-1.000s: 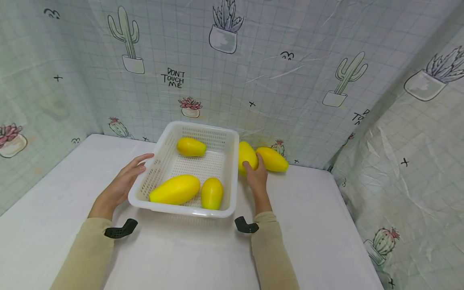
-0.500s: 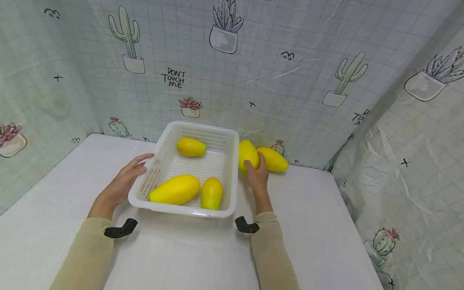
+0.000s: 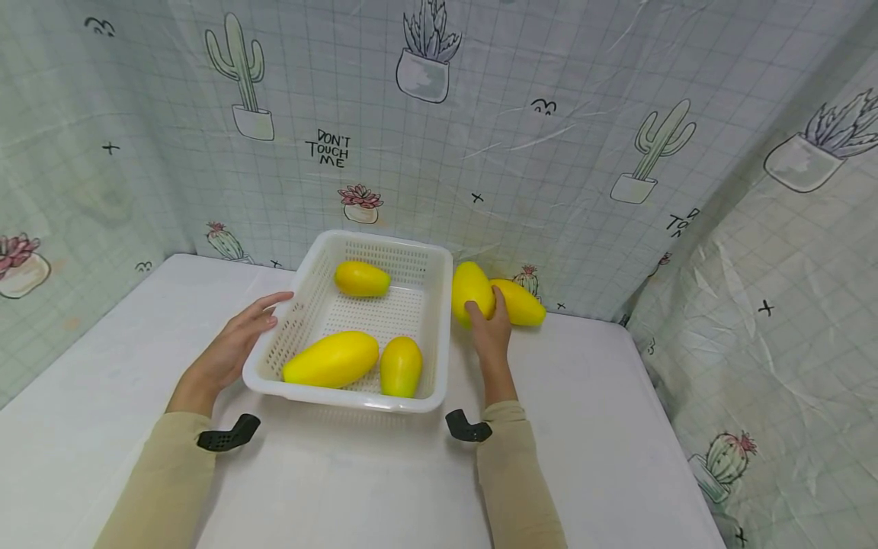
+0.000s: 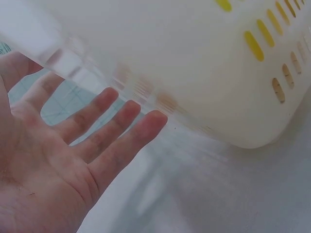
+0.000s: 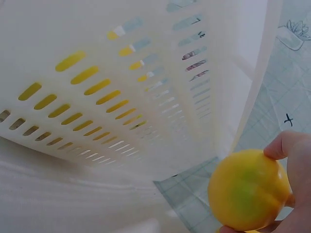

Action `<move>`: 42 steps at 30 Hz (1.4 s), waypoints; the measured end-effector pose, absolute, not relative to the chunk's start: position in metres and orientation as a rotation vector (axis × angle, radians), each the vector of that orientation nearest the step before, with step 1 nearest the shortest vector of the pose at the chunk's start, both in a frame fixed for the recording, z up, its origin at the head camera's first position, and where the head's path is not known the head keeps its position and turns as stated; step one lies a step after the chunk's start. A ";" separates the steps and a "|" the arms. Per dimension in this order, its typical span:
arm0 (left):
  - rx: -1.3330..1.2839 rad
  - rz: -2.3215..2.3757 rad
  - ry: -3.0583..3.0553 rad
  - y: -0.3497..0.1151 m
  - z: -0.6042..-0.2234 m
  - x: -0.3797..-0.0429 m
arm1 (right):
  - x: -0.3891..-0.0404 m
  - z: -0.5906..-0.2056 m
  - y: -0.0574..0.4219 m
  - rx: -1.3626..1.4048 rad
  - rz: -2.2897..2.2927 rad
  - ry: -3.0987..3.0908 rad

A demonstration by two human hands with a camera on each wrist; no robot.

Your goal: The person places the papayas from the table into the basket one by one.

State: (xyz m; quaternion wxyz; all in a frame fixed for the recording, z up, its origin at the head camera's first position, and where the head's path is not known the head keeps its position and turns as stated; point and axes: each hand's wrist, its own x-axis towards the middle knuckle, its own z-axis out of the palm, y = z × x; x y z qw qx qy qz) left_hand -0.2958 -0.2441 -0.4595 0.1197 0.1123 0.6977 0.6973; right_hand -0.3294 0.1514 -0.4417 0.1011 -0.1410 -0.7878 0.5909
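In the head view, a white perforated plastic basket [image 3: 442, 335] stands on the table with three yellow papaya-like fruits in it, including a large one [image 3: 331, 359] at the front left. My left hand [image 3: 236, 339] lies along the basket's left side. Its fingers [image 4: 141, 131] stretch out straight, tips at the wall. My right hand [image 3: 490, 332] grips a yellow papaya [image 3: 471, 290] just outside the basket's right wall, thumb on one side and fingers on the other. In the right wrist view, that papaya [image 5: 245, 189] shows a greenish, lobed end.
Another yellow papaya [image 3: 523, 303] lies right behind my right hand, near the table's back edge. A cactus-print curtain [image 3: 549, 168] hangs close behind and at both sides. White tabletop [image 3: 590, 442] extends right and in front of the basket.
My right hand and the papaya it grips have shifted slightly right and away from me, covering more of the papaya behind. The left hand and basket have stayed put.
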 end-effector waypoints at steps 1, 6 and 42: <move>0.327 2.034 2.043 -0.244 -0.459 -0.296 | -0.329 -0.441 0.151 -0.416 1.743 -2.324; 0.311 2.017 2.054 -0.244 -0.458 -0.297 | -0.329 -0.439 0.152 -0.398 1.739 -2.312; 0.285 1.987 2.073 -0.243 -0.453 -0.293 | -0.323 -0.422 0.153 -0.314 1.778 -2.239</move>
